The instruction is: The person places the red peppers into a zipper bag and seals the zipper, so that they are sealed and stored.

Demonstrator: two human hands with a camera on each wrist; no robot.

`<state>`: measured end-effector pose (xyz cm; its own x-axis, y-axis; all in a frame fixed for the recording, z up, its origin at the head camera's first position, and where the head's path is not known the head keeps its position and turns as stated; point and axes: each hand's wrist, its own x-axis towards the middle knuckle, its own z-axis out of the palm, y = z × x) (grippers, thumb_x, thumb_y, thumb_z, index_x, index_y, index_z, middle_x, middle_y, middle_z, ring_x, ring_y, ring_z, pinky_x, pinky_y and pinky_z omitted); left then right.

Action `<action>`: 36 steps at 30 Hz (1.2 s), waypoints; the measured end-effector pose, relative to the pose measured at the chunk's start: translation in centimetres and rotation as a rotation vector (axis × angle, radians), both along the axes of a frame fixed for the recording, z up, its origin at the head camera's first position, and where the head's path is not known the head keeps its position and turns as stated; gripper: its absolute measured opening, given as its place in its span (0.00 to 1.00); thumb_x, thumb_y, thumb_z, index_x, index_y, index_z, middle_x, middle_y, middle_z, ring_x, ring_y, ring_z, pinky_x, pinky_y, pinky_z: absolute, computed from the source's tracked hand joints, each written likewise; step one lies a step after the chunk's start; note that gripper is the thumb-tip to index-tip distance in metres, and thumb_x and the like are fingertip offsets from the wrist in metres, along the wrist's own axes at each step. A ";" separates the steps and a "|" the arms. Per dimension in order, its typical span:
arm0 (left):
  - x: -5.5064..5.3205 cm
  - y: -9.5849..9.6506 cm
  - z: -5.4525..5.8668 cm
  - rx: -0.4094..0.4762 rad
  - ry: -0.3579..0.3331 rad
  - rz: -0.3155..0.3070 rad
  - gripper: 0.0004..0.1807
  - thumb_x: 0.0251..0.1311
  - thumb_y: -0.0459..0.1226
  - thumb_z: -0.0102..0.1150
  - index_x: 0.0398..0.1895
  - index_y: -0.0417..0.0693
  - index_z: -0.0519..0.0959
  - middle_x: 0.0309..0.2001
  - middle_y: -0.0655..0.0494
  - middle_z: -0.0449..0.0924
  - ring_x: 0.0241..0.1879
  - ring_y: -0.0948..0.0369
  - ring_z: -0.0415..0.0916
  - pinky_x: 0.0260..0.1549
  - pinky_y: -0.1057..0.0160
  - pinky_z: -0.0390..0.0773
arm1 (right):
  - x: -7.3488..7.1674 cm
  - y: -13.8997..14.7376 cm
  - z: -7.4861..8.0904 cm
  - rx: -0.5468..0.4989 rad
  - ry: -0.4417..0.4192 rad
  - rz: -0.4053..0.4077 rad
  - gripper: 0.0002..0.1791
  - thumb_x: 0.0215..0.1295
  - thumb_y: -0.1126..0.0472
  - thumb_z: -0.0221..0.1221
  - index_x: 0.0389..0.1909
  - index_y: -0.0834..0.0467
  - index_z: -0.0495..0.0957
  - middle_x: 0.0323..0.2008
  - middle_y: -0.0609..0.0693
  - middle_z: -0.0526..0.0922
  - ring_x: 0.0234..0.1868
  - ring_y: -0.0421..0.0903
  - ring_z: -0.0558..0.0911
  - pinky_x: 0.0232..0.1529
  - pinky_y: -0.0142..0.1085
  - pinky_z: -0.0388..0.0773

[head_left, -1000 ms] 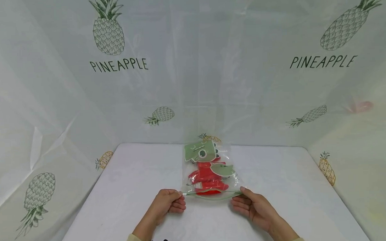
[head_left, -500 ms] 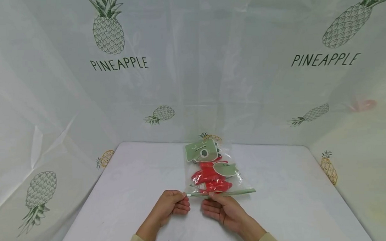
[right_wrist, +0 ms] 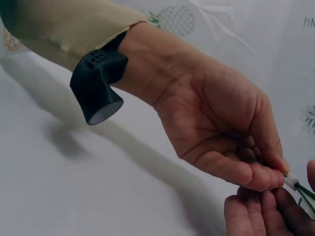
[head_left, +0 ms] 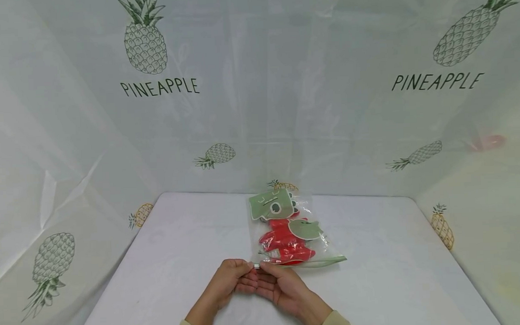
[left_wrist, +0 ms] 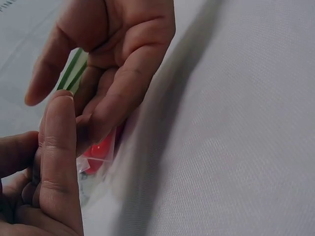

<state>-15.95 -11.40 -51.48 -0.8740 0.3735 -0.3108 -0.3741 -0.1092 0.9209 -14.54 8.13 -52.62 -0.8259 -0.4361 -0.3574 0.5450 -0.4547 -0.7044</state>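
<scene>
A clear zip bag (head_left: 329, 248) with a green edge strip lies on the table, holding red pieces (head_left: 284, 240) and green dinosaur-like cutouts (head_left: 271, 205). My left hand (head_left: 229, 280) pinches the strip's left end between thumb and fingers. Close against it, my right hand (head_left: 286, 288) has its thumb over the strip just right of a small white slider (right_wrist: 291, 181). In the left wrist view the green strip (left_wrist: 74, 69) runs between the right thumb and fingers. The fingers of both hands meet below the strip, and they partly hide its left end.
The white table (head_left: 396, 258) reaches back to a pale curtain (head_left: 304, 84) printed with pineapples. A black wrist device (right_wrist: 98, 83) sits on the left wrist. Behind the curtain at right, a blurred red shape (head_left: 487, 143) shows through.
My right hand has travelled leftward along the strip from its right end to beside my left hand. The bag's mouth, bowed earlier, is now straighter, and its right end lies free.
</scene>
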 end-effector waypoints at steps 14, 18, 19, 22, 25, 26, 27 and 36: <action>-0.1 -0.1 -0.4 -0.010 0.005 -0.013 0.13 0.76 0.37 0.58 0.39 0.34 0.82 0.29 0.53 0.87 0.28 0.63 0.88 0.30 0.66 0.89 | -0.1 -0.8 0.1 0.065 -0.019 -0.031 0.15 0.76 0.57 0.63 0.53 0.65 0.86 0.43 0.56 0.92 0.45 0.47 0.92 0.54 0.43 0.88; -0.1 -0.2 -0.5 -0.013 0.008 -0.014 0.12 0.76 0.37 0.58 0.39 0.35 0.82 0.29 0.54 0.87 0.28 0.63 0.88 0.30 0.66 0.89 | -0.1 -1.0 0.2 0.088 -0.038 -0.054 0.16 0.74 0.57 0.65 0.52 0.66 0.86 0.42 0.56 0.92 0.44 0.47 0.92 0.53 0.43 0.89; -0.1 -0.2 -0.5 -0.014 0.010 -0.011 0.12 0.76 0.37 0.59 0.39 0.35 0.82 0.29 0.54 0.87 0.28 0.63 0.88 0.30 0.66 0.89 | -0.1 -1.0 0.2 0.092 -0.043 -0.061 0.16 0.73 0.58 0.65 0.52 0.66 0.86 0.42 0.57 0.92 0.44 0.48 0.92 0.52 0.43 0.89; 0.0 -0.2 -0.3 -0.022 0.019 -0.002 0.11 0.75 0.36 0.59 0.38 0.35 0.82 0.29 0.54 0.87 0.27 0.63 0.87 0.29 0.66 0.89 | 0.0 -1.1 0.3 0.098 -0.050 -0.078 0.16 0.73 0.59 0.65 0.51 0.67 0.85 0.42 0.57 0.92 0.43 0.48 0.92 0.51 0.43 0.89; 0.0 -0.2 -0.1 -0.032 0.035 0.014 0.10 0.74 0.35 0.59 0.37 0.36 0.82 0.28 0.54 0.87 0.26 0.63 0.87 0.29 0.66 0.89 | 0.0 -1.2 0.4 0.091 -0.050 -0.091 0.15 0.73 0.60 0.64 0.51 0.68 0.85 0.42 0.58 0.92 0.44 0.48 0.92 0.51 0.44 0.89; 0.0 -0.3 -0.1 -0.035 0.039 0.019 0.10 0.74 0.35 0.59 0.36 0.36 0.82 0.28 0.54 0.87 0.26 0.63 0.87 0.29 0.66 0.89 | 0.0 -1.1 0.4 0.090 -0.053 -0.096 0.14 0.73 0.60 0.64 0.51 0.67 0.85 0.42 0.58 0.92 0.44 0.49 0.92 0.51 0.44 0.89; 0.0 -0.4 -0.1 -0.039 0.042 0.025 0.10 0.74 0.35 0.59 0.36 0.36 0.82 0.28 0.54 0.87 0.27 0.63 0.87 0.29 0.66 0.89 | 0.0 -1.1 0.5 0.092 -0.056 -0.102 0.14 0.73 0.61 0.64 0.50 0.67 0.85 0.42 0.59 0.92 0.44 0.49 0.92 0.51 0.44 0.89; -0.1 -0.7 -0.1 -0.034 0.039 0.048 0.12 0.75 0.36 0.59 0.37 0.34 0.82 0.29 0.55 0.86 0.28 0.63 0.87 0.31 0.67 0.89 | -0.3 -0.6 0.4 0.102 -0.068 -0.115 0.11 0.73 0.61 0.63 0.47 0.66 0.85 0.37 0.54 0.92 0.41 0.48 0.92 0.51 0.45 0.89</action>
